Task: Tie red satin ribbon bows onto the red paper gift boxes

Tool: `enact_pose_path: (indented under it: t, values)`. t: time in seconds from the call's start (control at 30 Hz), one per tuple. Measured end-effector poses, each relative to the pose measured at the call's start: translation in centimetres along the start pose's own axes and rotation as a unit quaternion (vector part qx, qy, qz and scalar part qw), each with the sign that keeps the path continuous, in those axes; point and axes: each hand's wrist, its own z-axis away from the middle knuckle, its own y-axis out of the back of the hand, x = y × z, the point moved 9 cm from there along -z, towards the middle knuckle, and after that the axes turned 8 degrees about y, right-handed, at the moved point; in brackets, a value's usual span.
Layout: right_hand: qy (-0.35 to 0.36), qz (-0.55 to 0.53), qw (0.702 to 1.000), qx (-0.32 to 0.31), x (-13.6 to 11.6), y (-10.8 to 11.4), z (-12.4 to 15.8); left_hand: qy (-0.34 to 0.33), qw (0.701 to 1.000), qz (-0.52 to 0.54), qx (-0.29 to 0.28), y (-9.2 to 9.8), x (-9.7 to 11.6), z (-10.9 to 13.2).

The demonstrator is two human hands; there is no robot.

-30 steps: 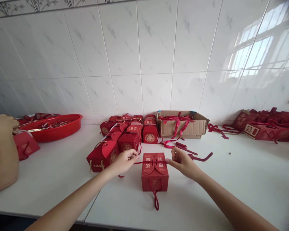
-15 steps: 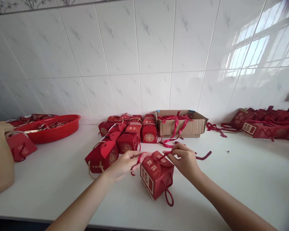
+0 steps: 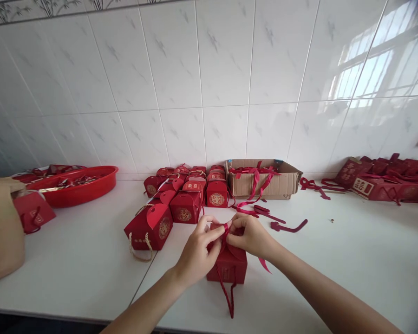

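Observation:
A red gift box sits on the white table in front of me, its cord handle hanging toward me. My left hand and my right hand meet over its top, fingers pinched on a red ribbon that runs across the lid. One ribbon end trails out beneath my right wrist. The fingers partly cover the lid, so I cannot tell whether a knot is formed. Left of the hands stands a closed red box with a beige rope handle.
Several closed red boxes stand in rows behind. A cardboard box holds red ribbons. Loose dark red strips lie to the right, with more red boxes beyond. A red basin and a beige bag are at left.
The box has turned so its cord handle side faces me. Both hands have come together over the lid, where before they held the ribbon apart.

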Motion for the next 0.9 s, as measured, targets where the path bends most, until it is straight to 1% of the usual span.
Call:
enact_pose_path:
  t: [0.1,0.17,0.2,0.3,0.4,0.47,0.53,0.6,0.73,0.8,0.9]
  values:
    - [0.004,0.025,0.999,-0.038,-0.3,-0.4,-0.3,-0.039,0.996,0.059,-0.051,0.0,-0.1,-0.3]
    - [0.006,0.039,0.998,-0.054,-0.3,-0.6,-0.5,-0.040,0.992,0.071,-0.092,0.0,-0.3,-0.7]
    - [0.007,0.044,0.997,-0.059,-0.3,-0.6,-0.6,-0.035,0.991,0.072,-0.104,0.1,-0.5,-0.9]
    - [0.014,0.053,0.996,-0.068,-0.3,-0.7,-0.7,-0.017,0.992,0.066,-0.106,0.6,-0.7,-1.5]
    - [0.016,0.055,0.995,-0.080,-0.4,-0.8,-0.7,-0.002,0.992,0.056,-0.114,0.4,-0.8,-1.9]
    - [0.019,0.058,0.995,-0.082,-0.6,-0.8,-0.6,-0.001,0.992,0.049,-0.118,0.3,-0.8,-2.0]
    - [0.022,0.065,0.994,-0.081,-0.8,-0.7,-0.5,-0.005,0.993,0.040,-0.108,0.4,-1.1,-2.1]
    - [0.019,0.084,0.993,-0.078,-0.7,-0.4,-0.3,-0.003,0.995,0.021,-0.094,0.8,-1.7,-2.1]
    - [-0.012,0.118,0.990,-0.072,0.4,0.6,0.4,0.041,0.996,-0.028,-0.080,1.6,-3.7,-1.9]
    - [-0.023,0.111,0.991,-0.072,0.8,0.8,0.8,0.060,0.994,-0.028,-0.088,1.8,-4.2,-1.7]
    - [-0.026,0.085,0.994,-0.069,1.1,1.0,1.1,0.090,0.988,0.018,-0.125,1.5,-4.5,-1.5]
